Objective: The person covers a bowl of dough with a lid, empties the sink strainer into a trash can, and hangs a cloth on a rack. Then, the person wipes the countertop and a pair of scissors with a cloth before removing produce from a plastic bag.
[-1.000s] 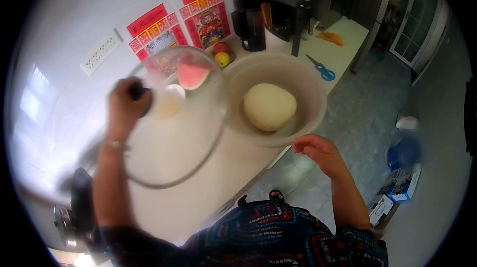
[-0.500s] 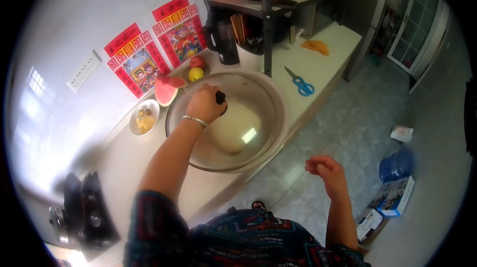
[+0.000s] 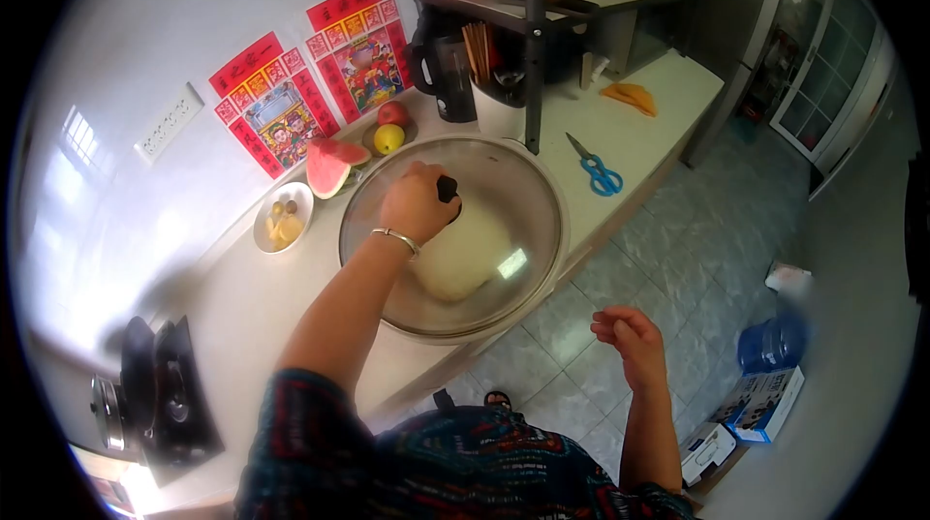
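My left hand [image 3: 418, 202] is wrapped round the black knob [image 3: 448, 193] of a round glass lid [image 3: 513, 220]. The lid lies over the mouth of a large basin [image 3: 562, 270] on the counter. Through the glass a pale lump of dough [image 3: 455, 263] shows inside the basin. To the right of the basin, over the floor, my right hand [image 3: 632, 336] hangs in the air with its fingers curled, thumb near the fingertips, and nothing visible between them.
Left of the basin are a bowl of food pieces [image 3: 284, 218], watermelon [image 3: 331, 168], and a plate with a yellow fruit [image 3: 388, 139]. Blue-handled scissors [image 3: 598, 171] lie to the right. A metal shelf [image 3: 534, 45] stands behind; a stove [image 3: 176, 404] is at left.
From beside the basin, my left hand has brought the lid rightward onto it, covering the dough. My right hand has drawn away from the basin's rim. The view has shifted.
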A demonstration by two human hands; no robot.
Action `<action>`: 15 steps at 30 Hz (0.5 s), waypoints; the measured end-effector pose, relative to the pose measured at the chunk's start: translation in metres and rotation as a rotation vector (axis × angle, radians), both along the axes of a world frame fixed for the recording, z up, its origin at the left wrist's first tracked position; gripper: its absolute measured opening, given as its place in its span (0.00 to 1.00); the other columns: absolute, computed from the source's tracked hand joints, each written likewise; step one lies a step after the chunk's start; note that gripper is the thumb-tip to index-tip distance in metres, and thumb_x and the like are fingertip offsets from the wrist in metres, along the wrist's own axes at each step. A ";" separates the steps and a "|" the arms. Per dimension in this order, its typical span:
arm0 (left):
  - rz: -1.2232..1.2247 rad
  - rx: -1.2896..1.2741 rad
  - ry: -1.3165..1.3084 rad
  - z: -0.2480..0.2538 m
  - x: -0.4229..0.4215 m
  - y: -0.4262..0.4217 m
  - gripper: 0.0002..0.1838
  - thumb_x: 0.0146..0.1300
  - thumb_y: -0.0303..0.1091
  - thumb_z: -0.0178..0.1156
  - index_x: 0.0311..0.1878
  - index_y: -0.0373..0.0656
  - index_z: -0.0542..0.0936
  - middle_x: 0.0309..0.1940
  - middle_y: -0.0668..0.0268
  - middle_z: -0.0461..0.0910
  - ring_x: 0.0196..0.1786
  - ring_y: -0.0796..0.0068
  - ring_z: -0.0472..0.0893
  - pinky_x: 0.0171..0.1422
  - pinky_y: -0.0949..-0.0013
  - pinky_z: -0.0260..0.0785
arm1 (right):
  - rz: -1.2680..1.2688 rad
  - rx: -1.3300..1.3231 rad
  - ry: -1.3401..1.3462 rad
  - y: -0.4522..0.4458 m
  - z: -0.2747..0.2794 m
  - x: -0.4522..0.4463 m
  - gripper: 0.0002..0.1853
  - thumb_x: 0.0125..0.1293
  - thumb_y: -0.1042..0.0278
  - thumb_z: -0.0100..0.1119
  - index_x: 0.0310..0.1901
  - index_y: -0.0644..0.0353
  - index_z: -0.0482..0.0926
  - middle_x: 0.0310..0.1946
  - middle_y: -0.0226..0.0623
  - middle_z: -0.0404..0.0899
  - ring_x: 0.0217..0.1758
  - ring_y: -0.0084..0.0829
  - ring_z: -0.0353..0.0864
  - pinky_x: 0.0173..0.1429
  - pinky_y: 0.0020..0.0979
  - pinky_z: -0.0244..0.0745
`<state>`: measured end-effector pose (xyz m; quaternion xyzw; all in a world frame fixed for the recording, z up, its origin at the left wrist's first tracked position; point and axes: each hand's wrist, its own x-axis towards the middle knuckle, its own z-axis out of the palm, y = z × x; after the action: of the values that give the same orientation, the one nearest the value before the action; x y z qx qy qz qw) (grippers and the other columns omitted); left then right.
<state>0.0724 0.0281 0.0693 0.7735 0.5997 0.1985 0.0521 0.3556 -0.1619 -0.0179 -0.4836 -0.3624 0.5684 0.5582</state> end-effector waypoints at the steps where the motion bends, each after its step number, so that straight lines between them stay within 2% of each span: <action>1: 0.012 0.001 -0.003 0.003 0.000 -0.004 0.22 0.42 0.41 0.64 0.43 0.43 0.76 0.41 0.56 0.73 0.43 0.56 0.75 0.48 0.60 0.69 | 0.012 0.001 -0.003 0.006 -0.001 -0.003 0.12 0.61 0.73 0.46 0.46 0.63 0.74 0.41 0.39 0.77 0.42 0.30 0.78 0.47 0.27 0.71; 3: 0.039 -0.009 -0.031 0.010 -0.002 -0.014 0.29 0.43 0.42 0.66 0.50 0.43 0.72 0.44 0.54 0.71 0.45 0.56 0.74 0.49 0.59 0.68 | -0.062 -0.020 0.005 0.024 -0.004 -0.010 0.12 0.62 0.73 0.47 0.47 0.62 0.73 0.42 0.37 0.76 0.43 0.29 0.77 0.46 0.26 0.71; 4: 0.062 -0.007 -0.037 0.010 -0.010 -0.015 0.29 0.43 0.42 0.66 0.50 0.43 0.72 0.44 0.54 0.71 0.45 0.56 0.74 0.49 0.59 0.68 | -0.039 -0.018 -0.001 0.035 -0.008 -0.011 0.12 0.62 0.73 0.47 0.47 0.62 0.73 0.42 0.37 0.76 0.43 0.29 0.77 0.46 0.26 0.71; 6: 0.093 0.259 -0.322 0.007 -0.037 -0.020 0.34 0.43 0.41 0.67 0.55 0.42 0.68 0.47 0.52 0.70 0.48 0.55 0.73 0.50 0.59 0.67 | -0.135 0.016 -0.061 0.059 -0.014 -0.016 0.14 0.64 0.65 0.48 0.50 0.59 0.70 0.47 0.35 0.73 0.44 0.29 0.75 0.43 0.28 0.72; 7: 0.191 0.435 -0.335 -0.003 -0.061 -0.024 0.34 0.44 0.39 0.67 0.54 0.36 0.67 0.45 0.50 0.71 0.50 0.54 0.71 0.52 0.60 0.66 | -0.161 0.043 -0.092 0.069 -0.014 -0.018 0.16 0.63 0.63 0.49 0.51 0.58 0.69 0.48 0.34 0.72 0.44 0.28 0.75 0.43 0.27 0.71; 9: 0.589 0.281 -0.322 -0.015 -0.116 -0.052 0.32 0.48 0.43 0.65 0.52 0.32 0.67 0.45 0.48 0.72 0.50 0.53 0.72 0.54 0.60 0.65 | -0.104 0.110 -0.157 0.099 -0.016 -0.039 0.16 0.63 0.63 0.49 0.51 0.58 0.69 0.48 0.34 0.72 0.45 0.28 0.74 0.43 0.27 0.71; 10: 0.704 0.108 -0.397 -0.032 -0.128 -0.063 0.32 0.49 0.44 0.63 0.52 0.32 0.68 0.45 0.47 0.72 0.50 0.53 0.72 0.54 0.59 0.65 | -0.069 0.146 -0.192 0.115 -0.018 -0.052 0.16 0.63 0.63 0.49 0.51 0.58 0.69 0.48 0.35 0.72 0.45 0.28 0.74 0.44 0.28 0.71; 12: 0.797 -0.124 -0.604 -0.071 -0.136 -0.073 0.31 0.51 0.47 0.61 0.51 0.32 0.68 0.45 0.47 0.73 0.50 0.52 0.73 0.54 0.59 0.65 | 0.020 0.209 -0.267 0.144 -0.021 -0.086 0.17 0.63 0.62 0.49 0.51 0.59 0.69 0.49 0.35 0.72 0.46 0.29 0.74 0.44 0.28 0.70; 15: 0.840 -0.208 -0.824 -0.102 -0.106 -0.055 0.30 0.54 0.50 0.57 0.49 0.31 0.69 0.44 0.46 0.74 0.49 0.50 0.74 0.54 0.58 0.65 | 0.150 0.285 -0.384 0.176 -0.024 -0.151 0.17 0.63 0.62 0.49 0.52 0.60 0.69 0.49 0.36 0.72 0.46 0.29 0.74 0.45 0.28 0.70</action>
<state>-0.0332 -0.0272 -0.0331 0.3203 0.8008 0.4261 0.2731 0.2043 0.0143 -0.0424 -0.4708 -0.5734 0.4491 0.4978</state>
